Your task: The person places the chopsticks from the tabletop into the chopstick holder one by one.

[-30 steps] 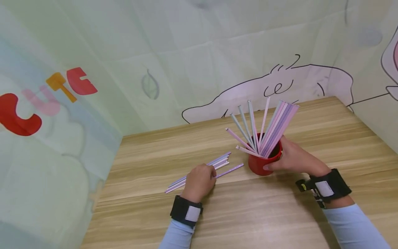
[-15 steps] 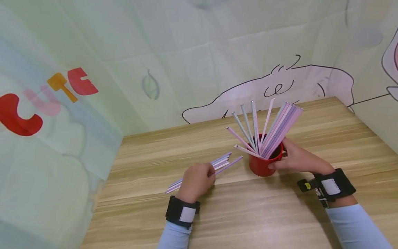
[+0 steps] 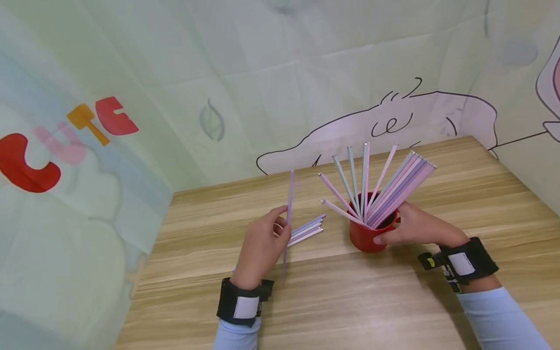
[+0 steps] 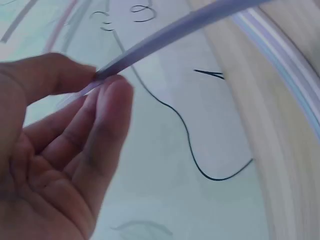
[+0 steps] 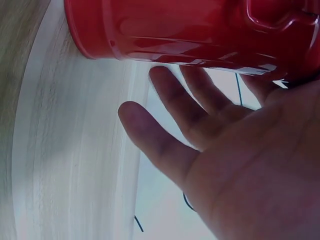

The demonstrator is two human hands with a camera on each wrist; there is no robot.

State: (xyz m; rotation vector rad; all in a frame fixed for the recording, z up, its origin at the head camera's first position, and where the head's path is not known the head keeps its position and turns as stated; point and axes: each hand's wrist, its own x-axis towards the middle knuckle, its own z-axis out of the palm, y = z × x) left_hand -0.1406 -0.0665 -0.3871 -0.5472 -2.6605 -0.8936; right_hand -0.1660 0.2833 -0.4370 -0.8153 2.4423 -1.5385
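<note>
In the head view, my left hand [image 3: 264, 243] pinches a thin lavender stick [image 3: 290, 194] between thumb and fingertips. The stick stands nearly upright, and the left wrist view shows the pinch on the lavender stick [image 4: 165, 37] close up. Behind that hand lies a small bunch of similar sticks [image 3: 306, 230], partly hidden by it. My right hand [image 3: 422, 223] holds a red cup [image 3: 366, 238] from its right side, thumb toward the front. Several pastel sticks [image 3: 395, 192] with shiny tips fan out of the cup. The right wrist view has the fingers [image 5: 160, 140] along the red cup [image 5: 165, 30].
Both hands work over a wood-grain table [image 3: 332, 301]. A printed cloth backdrop [image 3: 245, 87] with cartoon drawings stands along the table's back and left edges.
My left hand has lifted the lavender stick off the table beside the bunch and turned it upright. The sticks in the cup lean farther right, and my right hand stays at the cup.
</note>
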